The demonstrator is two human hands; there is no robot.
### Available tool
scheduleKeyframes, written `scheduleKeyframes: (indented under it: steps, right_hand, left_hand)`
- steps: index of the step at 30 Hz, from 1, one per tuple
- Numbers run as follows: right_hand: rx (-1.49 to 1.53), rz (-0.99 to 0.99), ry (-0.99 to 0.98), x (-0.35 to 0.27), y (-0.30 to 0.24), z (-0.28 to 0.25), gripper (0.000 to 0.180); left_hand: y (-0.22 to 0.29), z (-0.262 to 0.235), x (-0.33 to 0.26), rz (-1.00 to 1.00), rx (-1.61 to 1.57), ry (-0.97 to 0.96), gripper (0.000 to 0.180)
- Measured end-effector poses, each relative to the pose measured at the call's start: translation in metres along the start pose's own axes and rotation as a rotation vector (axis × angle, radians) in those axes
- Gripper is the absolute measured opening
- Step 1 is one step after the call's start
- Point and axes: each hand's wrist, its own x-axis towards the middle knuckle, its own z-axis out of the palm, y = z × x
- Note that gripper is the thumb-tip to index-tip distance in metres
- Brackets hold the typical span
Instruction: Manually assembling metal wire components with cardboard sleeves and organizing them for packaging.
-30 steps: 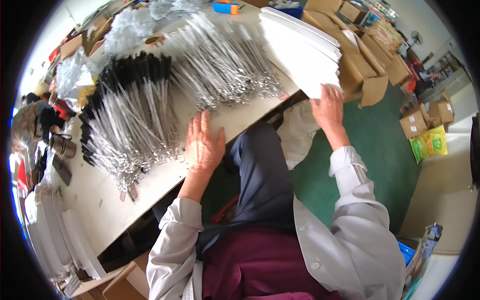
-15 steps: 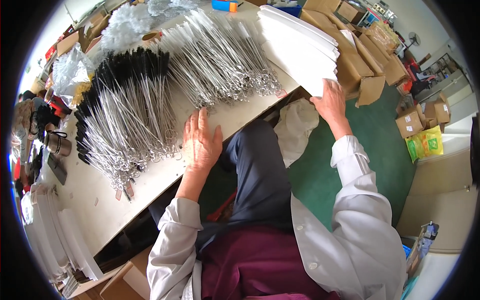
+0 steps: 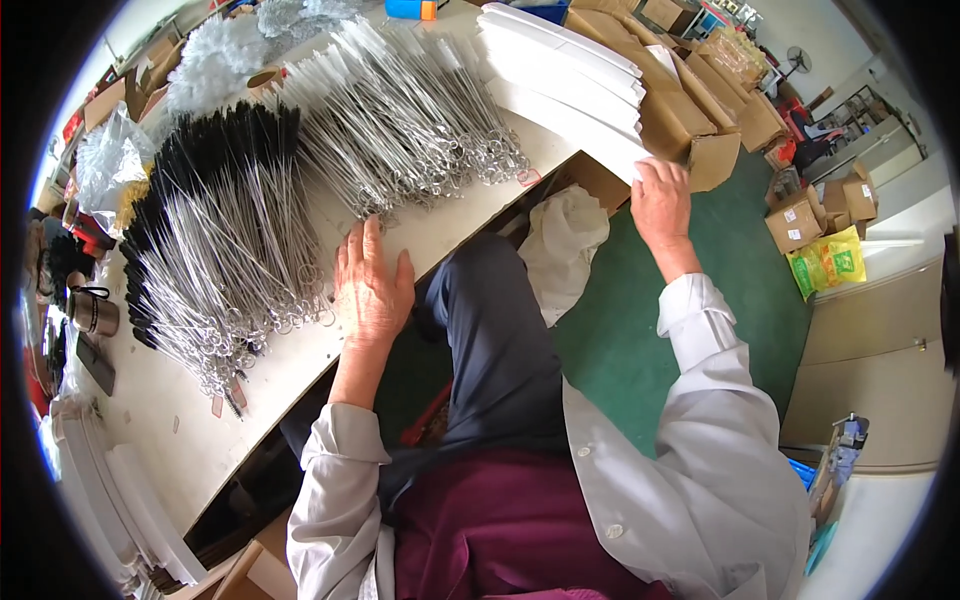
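My right hand [image 3: 662,208] is closed on the near corner of a white sheet [image 3: 612,155], past the table's edge. This sheet juts out from a stack of white sheets [image 3: 560,75] at the table's far right; whether they are paper or thin card I cannot tell. My left hand [image 3: 370,290] rests flat on the table [image 3: 290,375] near its front edge, fingers stretched out and empty. Beside it lies a pile of black-bristled wire brushes [image 3: 230,220] with looped metal ends. Farther back is a pile of white-bristled wire brushes [image 3: 400,115].
Brown cardboard boxes [image 3: 690,110] stand beyond the white stack. A pale sack [image 3: 562,245] hangs or lies below the table edge. On the left are a metal cup [image 3: 93,312], a dark phone-like slab [image 3: 96,365] and long white pieces [image 3: 110,490]. Clear plastic bags [image 3: 115,155] lie farther back.
My right hand has drawn the white sheet's corner rightward, farther out from the stack. My left hand stays flat on the table. The whole view has shifted slightly.
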Motion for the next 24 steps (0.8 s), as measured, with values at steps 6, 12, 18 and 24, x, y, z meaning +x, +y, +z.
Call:
scheduleKeyframes:
  steps: [6, 12, 18, 24]
  right_hand:
    - [-0.143, -0.116, 0.208, 0.039, 0.039, -0.031, 0.01]
    - [0.021, 0.219, 0.26, 0.05, 0.047, -0.057, 0.021]
    - [0.414, -0.104, 0.265, 0.054, -0.071, -0.044, 0.012]
    - [0.783, -0.51, 0.195, 0.07, -0.216, -0.08, 0.016]
  left_hand:
    - [0.0, 0.002, 0.003, -0.02, -0.053, 0.026, 0.061]
    - [0.0, -0.007, 0.001, 0.025, -0.095, 0.153, 0.06]
    - [0.043, -0.08, -0.023, 0.468, -0.35, 0.351, 0.041]
    - [0.049, -0.164, -0.043, 0.288, -0.182, 0.188, 0.054]
